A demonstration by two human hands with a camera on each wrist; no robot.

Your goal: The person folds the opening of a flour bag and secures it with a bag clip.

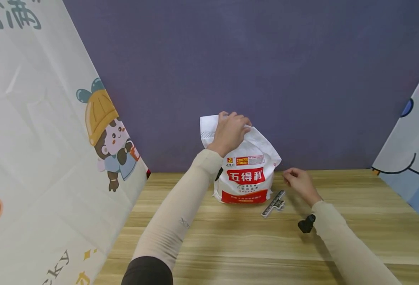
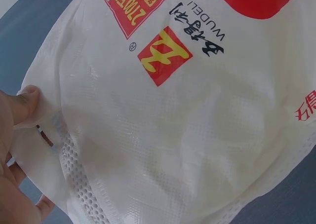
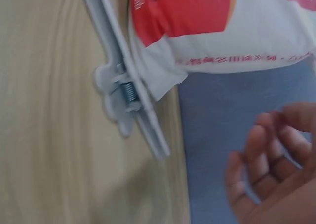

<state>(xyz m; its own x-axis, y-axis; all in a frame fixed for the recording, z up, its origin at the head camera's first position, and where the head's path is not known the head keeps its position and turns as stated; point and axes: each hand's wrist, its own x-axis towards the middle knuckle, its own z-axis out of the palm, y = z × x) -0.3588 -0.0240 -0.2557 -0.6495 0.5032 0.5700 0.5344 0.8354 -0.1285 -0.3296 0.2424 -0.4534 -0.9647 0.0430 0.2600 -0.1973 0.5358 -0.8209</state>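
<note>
A white flour bag [image 1: 246, 158] with red print stands upright on the table against the back wall. At its top edge my left hand [image 1: 230, 132] grips the white plastic; in the left wrist view the thumb [image 2: 28, 103] lies on the near side, with other fingers behind. Right of the bag, apart from it, my right hand [image 1: 300, 182] hovers with loosely bent fingers and holds nothing. Between the bag and that hand lies a long sealing clip [image 1: 274, 204] with a dark ruler-like bar. Its spring shows in the right wrist view, where the clip [image 3: 126, 88] lies beside the bag's bottom corner.
The wood-grain table [image 1: 227, 241] ends at a dark blue-grey back wall [image 1: 266, 71]. A white printed sheet [image 1: 45, 138] with a cartoon figure flanks the left side; another printed sheet [image 1: 405, 158] stands at the right. A black wrist device [image 1: 306, 224] sits by my right forearm.
</note>
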